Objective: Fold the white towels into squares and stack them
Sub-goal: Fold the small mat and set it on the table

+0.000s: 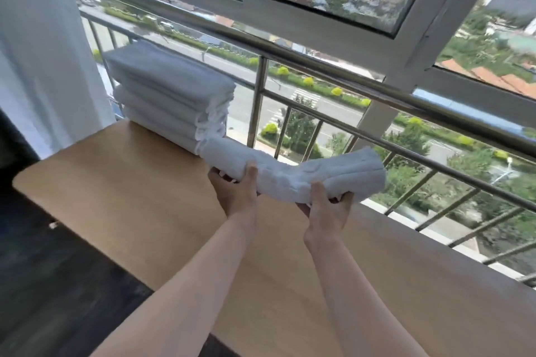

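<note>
Over the table (145,182), the towel (290,174) drapes across gripping left fingers (251,176) and right fingers (319,193).

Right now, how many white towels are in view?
About 6. One folded towel is held above the table by the left hand and right hand; roughly five sit in the stack at its far left corner, layers blurred, so uncertain.

Stack (169,95) on table (130,182) (far-left corner).
</note>
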